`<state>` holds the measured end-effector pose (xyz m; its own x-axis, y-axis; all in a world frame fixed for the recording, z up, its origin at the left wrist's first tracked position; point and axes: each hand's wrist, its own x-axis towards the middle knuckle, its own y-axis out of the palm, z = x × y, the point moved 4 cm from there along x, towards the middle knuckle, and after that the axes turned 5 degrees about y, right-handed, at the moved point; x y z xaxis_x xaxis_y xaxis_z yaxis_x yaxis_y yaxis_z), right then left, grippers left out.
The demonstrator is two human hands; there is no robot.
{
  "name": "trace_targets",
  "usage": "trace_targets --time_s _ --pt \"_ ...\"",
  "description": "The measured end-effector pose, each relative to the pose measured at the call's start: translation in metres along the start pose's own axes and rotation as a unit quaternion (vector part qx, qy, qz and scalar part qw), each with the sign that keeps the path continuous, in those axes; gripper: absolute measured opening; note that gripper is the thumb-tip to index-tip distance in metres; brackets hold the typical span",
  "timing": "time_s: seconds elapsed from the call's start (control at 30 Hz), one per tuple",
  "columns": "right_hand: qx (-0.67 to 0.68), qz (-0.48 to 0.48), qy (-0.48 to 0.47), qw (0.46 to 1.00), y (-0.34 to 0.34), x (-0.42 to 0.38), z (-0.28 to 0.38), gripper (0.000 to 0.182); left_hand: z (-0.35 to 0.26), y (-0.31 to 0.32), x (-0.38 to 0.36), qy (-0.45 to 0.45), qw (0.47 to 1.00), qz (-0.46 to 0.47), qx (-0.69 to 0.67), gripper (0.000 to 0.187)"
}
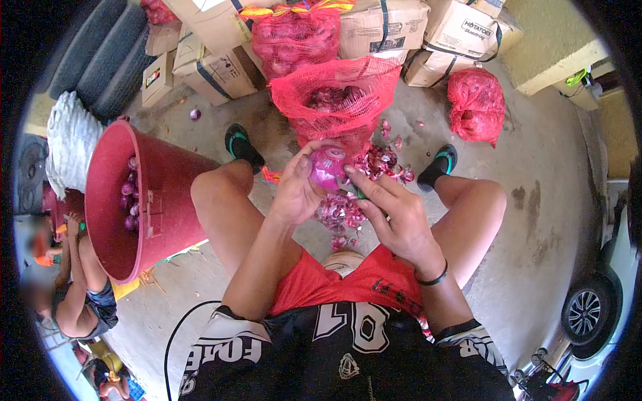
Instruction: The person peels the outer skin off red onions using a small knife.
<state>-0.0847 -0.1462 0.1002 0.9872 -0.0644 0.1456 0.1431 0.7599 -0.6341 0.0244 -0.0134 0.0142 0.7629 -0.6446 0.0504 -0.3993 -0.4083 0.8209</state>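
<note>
My left hand [299,188] is wrapped round a shiny purple onion [328,167] in front of my knees. Against the onion's right side, my right hand [394,212] grips a small green-handled tool [361,194], whose blade is mostly hidden by the fingers. Onion peels [340,212] lie in a pile on the floor below my hands, with more peels [381,162] just beyond. An open red mesh sack [334,120] with onions in it stands right ahead of my hands.
A large red bin [170,190] holding onions leans at the left. Behind stand a full onion sack [297,40], cardboard boxes [384,27] and tires [100,53]. A red bag [476,105] lies at the right. Another person [80,287] sits at far left; a car wheel [585,313] shows lower right.
</note>
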Motion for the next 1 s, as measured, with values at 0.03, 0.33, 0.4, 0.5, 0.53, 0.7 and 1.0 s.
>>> trace_targets --time_s 0.03,0.33,0.4,0.5,0.53,0.7,1.0 --pt "-0.005 0.012 0.007 1.0 -0.001 -0.001 0.001 0.052 0.001 0.0 0.0 -0.007 1.0 0.006 -0.001 0.058" --pt "0.545 -0.058 0.15 0.823 0.02 -0.013 -0.033 0.046 0.0 0.007 -0.008 -0.062 0.994 0.082 -0.037 0.077" --pt "0.566 -0.044 0.157 0.808 0.013 -0.016 -0.041 0.047 -0.001 0.01 -0.008 -0.07 0.993 0.098 0.001 0.079" --pt "0.513 -0.094 0.168 0.836 0.008 -0.013 -0.051 0.044 -0.006 0.015 -0.006 -0.085 0.989 0.116 0.019 0.077" --pt "0.502 -0.088 0.174 0.843 0.001 -0.012 -0.052 0.044 -0.009 0.015 -0.006 -0.09 0.991 0.098 0.034 0.074" --pt "0.23 -0.014 0.15 0.962 -0.027 0.009 -0.059 0.042 -0.063 -0.014 0.0 -0.068 0.968 0.035 0.24 0.054" --pt "0.007 0.061 0.108 0.992 0.017 0.011 -0.106 0.039 -0.238 -0.079 -0.049 0.487 0.829 -0.167 -0.216 0.046"
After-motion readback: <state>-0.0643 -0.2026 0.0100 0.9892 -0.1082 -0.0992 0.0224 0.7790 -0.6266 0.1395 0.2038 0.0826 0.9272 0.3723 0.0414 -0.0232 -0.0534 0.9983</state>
